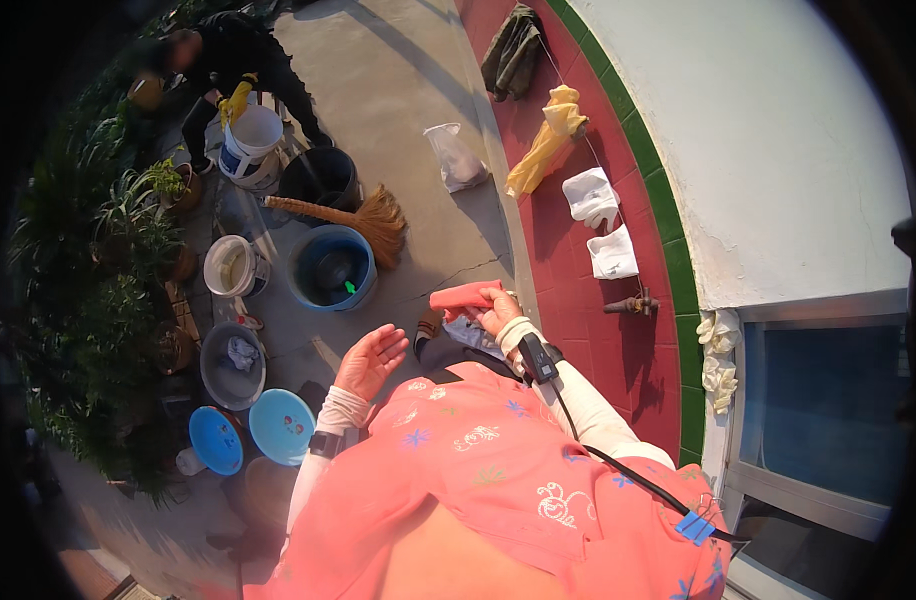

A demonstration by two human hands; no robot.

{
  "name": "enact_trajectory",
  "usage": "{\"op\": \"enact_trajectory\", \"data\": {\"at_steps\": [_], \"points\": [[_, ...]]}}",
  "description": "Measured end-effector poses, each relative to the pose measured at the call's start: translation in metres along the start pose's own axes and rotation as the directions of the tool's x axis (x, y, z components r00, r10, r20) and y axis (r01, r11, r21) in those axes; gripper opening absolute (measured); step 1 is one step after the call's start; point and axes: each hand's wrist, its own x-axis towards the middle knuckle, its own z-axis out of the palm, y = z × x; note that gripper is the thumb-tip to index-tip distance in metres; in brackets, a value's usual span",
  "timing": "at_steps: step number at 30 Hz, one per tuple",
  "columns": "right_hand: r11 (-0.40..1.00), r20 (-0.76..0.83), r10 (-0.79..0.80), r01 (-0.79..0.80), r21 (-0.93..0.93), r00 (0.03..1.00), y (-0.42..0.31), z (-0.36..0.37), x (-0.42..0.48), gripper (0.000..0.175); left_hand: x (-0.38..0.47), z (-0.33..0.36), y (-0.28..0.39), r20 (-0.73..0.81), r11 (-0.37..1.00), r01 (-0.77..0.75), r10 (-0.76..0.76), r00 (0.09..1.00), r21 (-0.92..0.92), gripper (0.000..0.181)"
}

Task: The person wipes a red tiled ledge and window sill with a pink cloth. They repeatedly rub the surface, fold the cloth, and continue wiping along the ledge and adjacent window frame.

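Observation:
My right hand (497,311) grips a rolled or folded coral-pink cloth (464,297) in front of my body. Below that hand, a piece of whitish cloth (469,334) shows near my dark trousers, partly hidden. My left hand (372,362) is held out to the left with its palm turned up, fingers apart and holding nothing. Ahead of it on the ground stands a blue tub (297,279) with a small bright green item (350,286) inside. A straw broom (372,221) lies across the rims of this tub and a black bucket (340,169).
A person in dark clothes and yellow gloves (237,103) bends over a white bucket (257,127). White pail (252,276), grey basin (210,364) and blue basins (282,409) line the left. Gloves (612,255) hang on a line along the red wall, near a tap (638,304).

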Motion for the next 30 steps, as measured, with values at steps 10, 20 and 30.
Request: {"op": "enact_trajectory", "data": {"at_steps": [10,20,30], "points": [[0.982,0.478,0.183,-0.140,-0.123,0.859,-0.039,0.145,-0.035,0.035,0.080,0.084,0.080,0.355,0.959,0.117,-0.019,0.935,-0.258,0.085],[0.952,0.369,0.043,0.074,-0.297,0.928,-0.095,0.157,0.031,0.050,0.211,0.121,0.141,0.213,0.938,0.325,-0.296,0.931,-0.118,0.050],[0.892,0.392,0.001,0.176,-0.415,0.920,-0.210,0.303,0.180,0.056,0.400,0.185,0.285,0.310,0.938,0.295,-0.230,0.922,-0.181,0.048]]}}
